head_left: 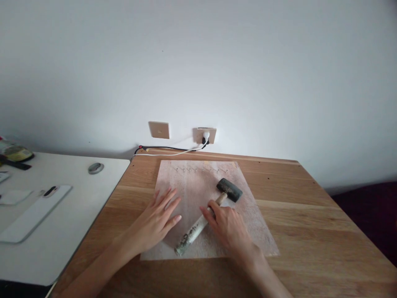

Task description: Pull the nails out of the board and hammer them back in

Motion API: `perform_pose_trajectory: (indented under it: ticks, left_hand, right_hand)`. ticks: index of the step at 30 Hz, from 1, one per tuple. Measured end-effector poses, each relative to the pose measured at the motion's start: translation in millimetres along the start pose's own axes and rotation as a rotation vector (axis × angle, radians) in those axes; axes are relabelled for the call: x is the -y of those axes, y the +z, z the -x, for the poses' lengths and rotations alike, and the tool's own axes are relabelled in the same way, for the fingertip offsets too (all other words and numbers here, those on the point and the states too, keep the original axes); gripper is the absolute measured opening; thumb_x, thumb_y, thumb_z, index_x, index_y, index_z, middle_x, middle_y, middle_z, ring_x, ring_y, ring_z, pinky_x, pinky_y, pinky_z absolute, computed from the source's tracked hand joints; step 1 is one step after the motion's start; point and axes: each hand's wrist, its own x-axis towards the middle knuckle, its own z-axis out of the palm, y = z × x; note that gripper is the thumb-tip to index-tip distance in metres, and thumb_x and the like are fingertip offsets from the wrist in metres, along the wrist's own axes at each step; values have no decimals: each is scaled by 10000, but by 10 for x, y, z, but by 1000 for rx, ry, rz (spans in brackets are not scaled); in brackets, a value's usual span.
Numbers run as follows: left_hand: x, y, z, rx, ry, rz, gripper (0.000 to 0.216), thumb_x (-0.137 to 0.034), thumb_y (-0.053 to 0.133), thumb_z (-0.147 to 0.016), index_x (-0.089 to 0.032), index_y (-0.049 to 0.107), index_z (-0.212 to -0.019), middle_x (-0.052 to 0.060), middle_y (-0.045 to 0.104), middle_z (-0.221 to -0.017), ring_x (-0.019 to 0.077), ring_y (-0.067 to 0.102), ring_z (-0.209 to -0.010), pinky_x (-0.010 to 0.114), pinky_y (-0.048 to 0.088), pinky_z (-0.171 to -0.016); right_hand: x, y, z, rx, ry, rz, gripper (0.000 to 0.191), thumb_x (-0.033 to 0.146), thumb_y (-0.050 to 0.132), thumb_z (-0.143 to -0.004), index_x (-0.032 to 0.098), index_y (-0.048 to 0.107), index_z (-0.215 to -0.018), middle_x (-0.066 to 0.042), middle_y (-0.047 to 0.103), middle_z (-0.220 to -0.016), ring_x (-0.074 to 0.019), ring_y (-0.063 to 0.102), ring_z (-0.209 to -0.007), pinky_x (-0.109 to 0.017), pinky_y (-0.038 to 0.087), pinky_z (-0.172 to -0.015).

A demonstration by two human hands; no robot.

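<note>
My right hand is closed around the handle of a mallet, just below its dark head. The worn, pale handle points down and left toward me, and the mallet lies on or just over a pale, speckled board. On the left part of this board my left hand rests flat with its fingers spread, holding nothing. Along the board's far edge stands a row of several small nails, apart from both hands and the mallet.
The board lies on a wooden table against a white wall. A white table adjoins it at left, bearing a tape roll, a white slab-shaped item and a bottle. Cables run along the back to a wall socket.
</note>
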Motion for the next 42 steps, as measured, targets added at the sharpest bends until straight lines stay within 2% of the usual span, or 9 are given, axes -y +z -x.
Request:
perform_pose_trajectory:
  ticks: [4,9,14,21,26,30,32,35,42]
  left_hand:
    - [34,138,-33,-39,-1,-19,622,-539,426,-1081,-184,436,-1592,146,366,-1687,334,286,-1599,629,231,-1301]
    - [54,206,8,-41,47,-90,700,-569,441,-1069,-167,344,-1634,133,324,-1708,329,257,-1606,620,172,-1312]
    - [41,163,27,-48,47,-86,710,-558,459,-1063,-181,318,-1648,118,331,-1708,316,245,-1610,590,144,-1324]
    - [84,100,46,-24,63,-79,675,-587,463,-1056,-204,397,-1608,121,401,-1671,322,328,-1565,566,222,-1294]
    - [269,-196,-446,47,39,40,372,-457,556,-1040,-216,669,-1299,108,645,-1309,266,612,-1191,456,443,-1094]
    - [484,-492,-1219,-21,-27,73,161,-181,598,-945,-180,725,-1044,81,605,-1118,239,593,-1059,419,452,-1002]
    - [581,-577,-1531,-30,-70,72,154,-115,590,-898,-165,715,-973,86,583,-1115,253,572,-1104,419,436,-1007]
    - [689,-604,-1751,101,-136,75,153,-78,618,-832,-157,705,-929,89,575,-1135,257,567,-1092,425,435,-1005]
    - [826,-398,-1639,253,-148,52,177,-128,684,-794,-175,700,-964,70,546,-1112,235,545,-1053,369,454,-953]
  right_hand:
    - [-219,-4,52,-70,80,-90,293,337,427,-1099,229,654,-949,-63,788,-766,-235,781,-705,-275,312,-542]
    - [-564,-56,80,-124,134,-55,245,313,466,-1060,243,663,-932,-51,782,-762,-259,785,-733,-273,364,-572]
    - [-691,-40,177,-45,200,35,228,340,462,-1060,261,670,-1012,-58,802,-793,-294,796,-743,-279,362,-556]
    - [-775,-180,198,-12,38,-95,355,497,434,-1082,258,692,-1037,-25,767,-708,-271,788,-688,-295,418,-577]
    - [-822,-808,-225,-268,-60,-19,406,508,440,-1063,250,752,-1036,-21,751,-672,-206,713,-575,-282,383,-555]
    - [-777,-1182,-819,-461,-112,56,364,379,503,-1029,184,767,-874,-66,732,-795,-179,651,-683,-282,416,-647]
    - [-758,-1190,-1058,-440,-65,80,316,303,535,-1002,154,794,-898,-95,722,-884,-187,635,-746,-298,443,-703]
    - [-768,-1037,-1245,-355,-8,90,274,209,555,-972,143,821,-953,-119,708,-950,-205,642,-830,-314,470,-773]
    - [-939,-777,-1242,-213,20,136,262,221,573,-971,168,830,-982,-113,716,-995,-225,670,-871,-320,469,-757]
